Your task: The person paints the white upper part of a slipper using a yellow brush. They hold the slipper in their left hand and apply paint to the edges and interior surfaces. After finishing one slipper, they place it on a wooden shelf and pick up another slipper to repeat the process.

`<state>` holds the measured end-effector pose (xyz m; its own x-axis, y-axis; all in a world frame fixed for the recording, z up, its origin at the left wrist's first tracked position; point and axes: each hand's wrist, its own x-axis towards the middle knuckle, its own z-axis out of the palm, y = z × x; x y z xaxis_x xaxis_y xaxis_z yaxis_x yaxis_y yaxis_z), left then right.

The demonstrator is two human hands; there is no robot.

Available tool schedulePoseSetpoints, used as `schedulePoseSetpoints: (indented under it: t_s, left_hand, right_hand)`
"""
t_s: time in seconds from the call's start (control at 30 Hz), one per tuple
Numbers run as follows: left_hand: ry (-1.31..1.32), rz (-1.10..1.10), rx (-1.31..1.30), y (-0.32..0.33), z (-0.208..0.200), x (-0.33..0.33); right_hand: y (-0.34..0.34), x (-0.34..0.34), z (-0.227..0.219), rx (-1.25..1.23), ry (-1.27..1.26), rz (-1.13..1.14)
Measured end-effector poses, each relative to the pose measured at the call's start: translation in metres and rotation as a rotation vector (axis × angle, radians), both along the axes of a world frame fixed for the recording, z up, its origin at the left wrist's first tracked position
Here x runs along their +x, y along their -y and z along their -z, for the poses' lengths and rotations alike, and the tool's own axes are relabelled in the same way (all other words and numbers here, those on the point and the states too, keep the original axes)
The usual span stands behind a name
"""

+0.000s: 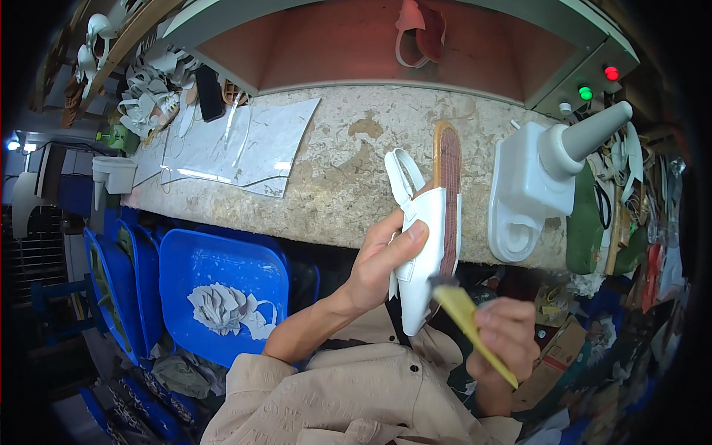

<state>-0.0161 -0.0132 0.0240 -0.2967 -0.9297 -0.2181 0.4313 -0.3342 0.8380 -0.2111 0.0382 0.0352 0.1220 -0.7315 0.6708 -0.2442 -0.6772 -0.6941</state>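
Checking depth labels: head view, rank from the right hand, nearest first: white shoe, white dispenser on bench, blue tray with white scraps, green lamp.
1. White shoe: just above the right hand, held in the left hand.
2. White dispenser: on the bench, up and right.
3. Green lamp: top right, on the machine housing.
4. Blue tray: far left, below the bench.

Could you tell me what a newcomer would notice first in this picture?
Probably the white shoe at centre, held sole-up in the left hand, with the right hand putting a yellow-handled brush to its brown sole. Next, the white dispenser on the stained bench to the right, and the blue trays of white pieces lower left.
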Motion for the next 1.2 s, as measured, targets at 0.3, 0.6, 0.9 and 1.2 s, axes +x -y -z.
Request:
schedulePoseSetpoints:
  t_s: [0.3, 0.6, 0.9, 1.2]
  left_hand:
    - [0.051, -0.056, 0.064, 0.003, 0.003, -0.001]
    - [-0.162, -0.016, 0.100, 0.008, 0.015, 0.002]
    - [-0.153, -0.070, 0.123, 0.011, 0.012, -0.005]
    - [-0.171, -0.238, 0.157, 0.024, 0.014, -0.019]
  right_hand:
    - [0.003, -0.008, 0.016, 0.025, 0.091, -0.092]
    - [0.007, -0.012, 0.008, 0.228, 0.180, -0.225]
    - [0.051, -0.007, -0.002, 0.187, 0.099, -0.020]
    - [0.012, 0.001, 0.006, 0.284, 0.120, 0.092]
